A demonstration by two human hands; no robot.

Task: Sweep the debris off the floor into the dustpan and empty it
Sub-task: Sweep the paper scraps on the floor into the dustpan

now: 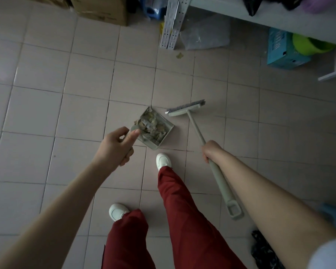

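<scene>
— What did each grip hold?
— The left grip (114,146) was curled round the dustpan's (168,126) handle. The right grip (211,151) was clamped on the broom (196,129) shaft.
— And the debris (150,123)?
— It was piled in the dustpan, just left of the broom head and just beyond a white shoe (163,161). One scrap (179,55) lay far off on the floor (66,98), near a rack (172,26).

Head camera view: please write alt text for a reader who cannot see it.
A person's left hand holds a dustpan filled with debris; the right hand grips a broom beside it, over a tiled floor. One scrap lies farther away.
</scene>
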